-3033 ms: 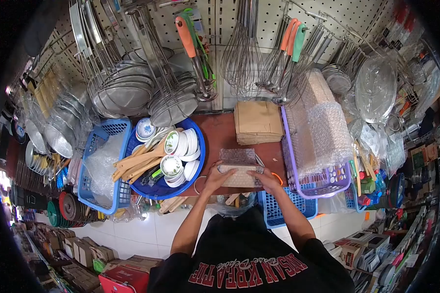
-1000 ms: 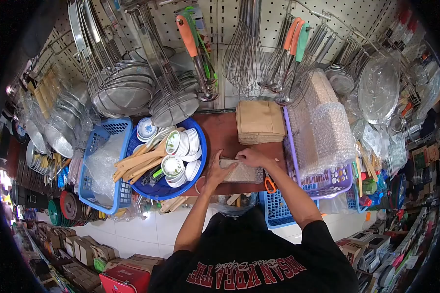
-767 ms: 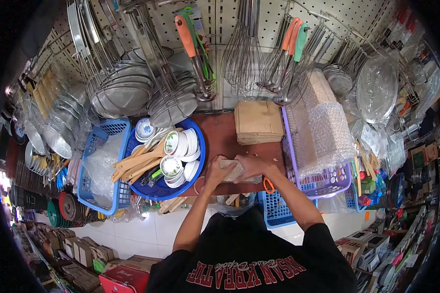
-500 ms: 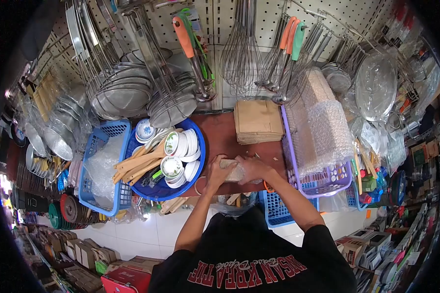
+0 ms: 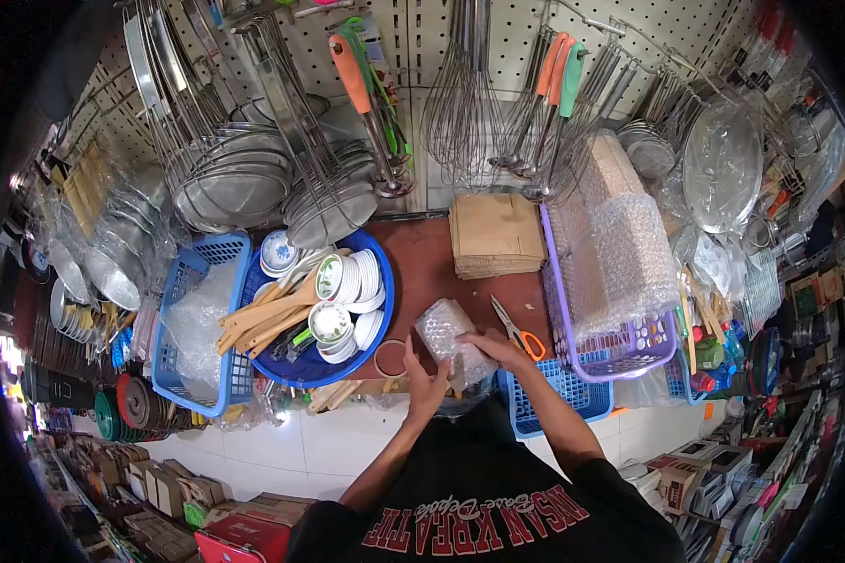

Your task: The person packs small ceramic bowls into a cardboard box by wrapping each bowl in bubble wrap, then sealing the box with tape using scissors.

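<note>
Clear bubble-wrap bundle, roughly rectangular with a paler core (image 5: 444, 324): one, turned at a slant by the front edge of the red-brown worktop (image 5: 419, 255), directly before the wearer. Contents obscured by the film.

Left hand (image 5: 426, 383): fingers spread, thumb well apart, at the near left side of the bundle; contact cannot be told. Right hand (image 5: 496, 348): fingers bent over the bundle's right side, touching the film; thumb out of sight, so firmness of hold cannot be told.

Handling, as judged: probably light; outer layer soft and yielding, core likely stiffer; film glossy and apt to slip under dry fingers; contents best treated as fragile. Best hold: both long sides, flat fingers across the core, avoiding loose film at the near end.

Adjacent: orange-handled metal scissors (image 5: 519, 330), blades parted, right of the bundle; brownish ring, possibly tape (image 5: 391, 357), left; stacked brown cardboard sheets (image 5: 498, 235), beyond.
</note>
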The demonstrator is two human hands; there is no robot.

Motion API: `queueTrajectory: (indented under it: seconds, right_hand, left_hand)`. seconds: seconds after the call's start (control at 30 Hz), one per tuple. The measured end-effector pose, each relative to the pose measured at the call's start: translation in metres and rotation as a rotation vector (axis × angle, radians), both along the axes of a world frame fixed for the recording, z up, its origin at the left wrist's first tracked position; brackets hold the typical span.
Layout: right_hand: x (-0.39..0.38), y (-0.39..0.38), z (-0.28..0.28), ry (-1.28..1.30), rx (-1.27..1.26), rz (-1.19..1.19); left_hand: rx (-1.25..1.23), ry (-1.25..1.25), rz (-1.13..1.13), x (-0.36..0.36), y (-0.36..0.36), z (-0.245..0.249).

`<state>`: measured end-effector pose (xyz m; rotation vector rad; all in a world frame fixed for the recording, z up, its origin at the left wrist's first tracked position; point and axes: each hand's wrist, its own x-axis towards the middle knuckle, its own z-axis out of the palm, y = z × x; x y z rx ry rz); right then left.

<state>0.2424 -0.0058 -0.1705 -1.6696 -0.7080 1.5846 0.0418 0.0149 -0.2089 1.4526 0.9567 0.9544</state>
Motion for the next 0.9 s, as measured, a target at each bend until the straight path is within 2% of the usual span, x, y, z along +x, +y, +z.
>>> queueTrajectory:
  seconds: [0.07, 0.1, 0.17, 0.2, 0.43, 0.6, 0.73, 0.83, 0.9]
  right_hand:
    - [-0.009, -0.013, 0.025, 0.268, -0.032, -0.152]
    - [-0.013, -0.018, 0.032, 0.318, -0.022, -0.168]
    - [-0.020, -0.030, 0.036, 0.419, 0.003, -0.205]
    - [-0.023, -0.035, 0.032, 0.382, 0.043, -0.194]
    - [-0.042, -0.079, 0.019, 0.543, 0.154, -0.262]
    - [-0.048, -0.103, 0.032, 0.461, 0.119, -0.253]
    - [-0.049, -0.121, 0.037, 0.412, 0.182, -0.286]
    - [-0.050, -0.140, 0.058, 0.191, 0.363, -0.262]
    - [-0.044, -0.150, 0.071, 0.254, 0.398, -0.231]
  left_hand:
    - [-0.352, -0.112, -0.048, 0.001, -0.007, 0.038]
    - [-0.527, -0.168, -0.075, 0.003, -0.008, 0.053]
    - [-0.632, -0.241, -0.155, -0.001, -0.009, 0.049]
    - [-0.684, -0.276, -0.201, -0.004, -0.009, 0.048]
    - [-0.581, -0.186, -0.363, -0.019, -0.016, 0.076]
    - [-0.670, -0.239, -0.361, -0.018, -0.034, 0.083]
    - [-0.714, -0.260, -0.342, -0.015, -0.050, 0.078]
    - [-0.796, -0.298, -0.356, -0.012, -0.059, 0.064]
    - [-0.772, -0.284, -0.371, -0.010, -0.070, 0.066]
